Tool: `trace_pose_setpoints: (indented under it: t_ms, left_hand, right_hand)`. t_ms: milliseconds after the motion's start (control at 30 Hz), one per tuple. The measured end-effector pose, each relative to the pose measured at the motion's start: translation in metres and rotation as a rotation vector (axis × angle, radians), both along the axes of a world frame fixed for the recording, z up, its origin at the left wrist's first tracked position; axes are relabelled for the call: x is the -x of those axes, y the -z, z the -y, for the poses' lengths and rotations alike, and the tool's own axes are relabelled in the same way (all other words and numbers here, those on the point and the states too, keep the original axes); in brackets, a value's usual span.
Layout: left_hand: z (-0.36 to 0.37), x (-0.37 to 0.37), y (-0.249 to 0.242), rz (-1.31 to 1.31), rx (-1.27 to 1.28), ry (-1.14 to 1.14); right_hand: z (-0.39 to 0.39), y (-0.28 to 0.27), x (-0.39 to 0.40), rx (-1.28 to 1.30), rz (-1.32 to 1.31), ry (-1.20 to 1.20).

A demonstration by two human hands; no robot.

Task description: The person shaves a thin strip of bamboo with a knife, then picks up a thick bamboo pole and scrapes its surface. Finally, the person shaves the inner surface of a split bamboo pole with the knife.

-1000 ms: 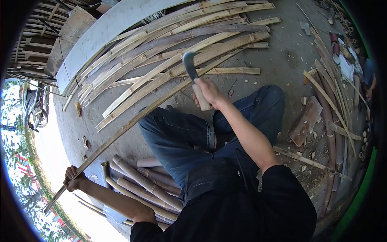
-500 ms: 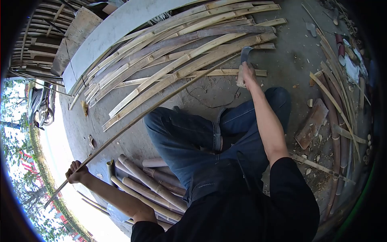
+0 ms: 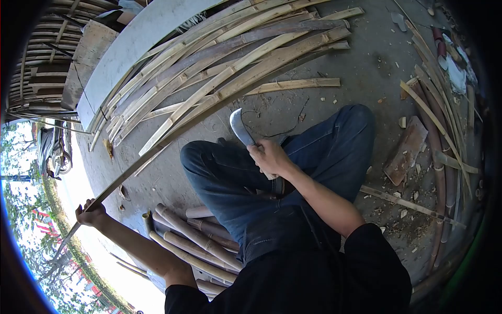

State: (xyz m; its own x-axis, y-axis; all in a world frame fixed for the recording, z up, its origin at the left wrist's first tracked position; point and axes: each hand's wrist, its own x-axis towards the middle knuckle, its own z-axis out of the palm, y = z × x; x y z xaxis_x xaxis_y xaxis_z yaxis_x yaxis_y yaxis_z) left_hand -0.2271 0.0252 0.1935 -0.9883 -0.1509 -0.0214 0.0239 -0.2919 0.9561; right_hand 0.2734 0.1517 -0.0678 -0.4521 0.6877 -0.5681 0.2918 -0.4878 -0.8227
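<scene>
My left hand [image 3: 91, 213] is closed around a long bamboo strip [image 3: 137, 166] near its lower left end. The strip runs up to the right, over the pile of split bamboo [image 3: 209, 73]. In my right hand [image 3: 269, 158] is the handle of a knife with a curved blade [image 3: 241, 128], held above my crossed legs. The blade points up and left and is apart from the strip. One loose split piece [image 3: 295, 85] lies on the floor beyond my knees.
Round bamboo poles [image 3: 193, 238] lie beside my left thigh. At the right are a reddish block [image 3: 406, 150], wood chips, and long bamboo pieces [image 3: 436, 172]. A pale board [image 3: 123, 68] stands behind the split bamboo. A motorbike [image 3: 51, 149] is outside at the left.
My right hand has brought the knife back from the strip's far end to above my lap. The strip has turned, showing a wider face, and my left hand has moved slightly up and left.
</scene>
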Motion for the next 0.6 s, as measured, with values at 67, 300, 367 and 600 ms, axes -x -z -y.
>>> trace_pose_setpoints:
  t_ms: [67,300,367,600]
  left_hand:
    - [0.005,0.022,0.005,0.026,0.034,-0.016]
    - [0.053,0.079,0.024,0.057,0.032,0.124]
    - [0.083,0.108,0.036,-0.019,-0.356,1.036]
    - [0.043,0.003,0.003,-0.039,-0.318,0.346]
  right_hand:
    - [-0.018,0.010,-0.042,0.013,0.013,0.170]
    - [-0.064,-0.001,-0.126,-0.087,0.181,0.612]
    - [-0.070,0.009,-0.129,-0.298,0.323,0.579]
    - [-0.079,0.019,-0.092,-0.696,0.544,0.391]
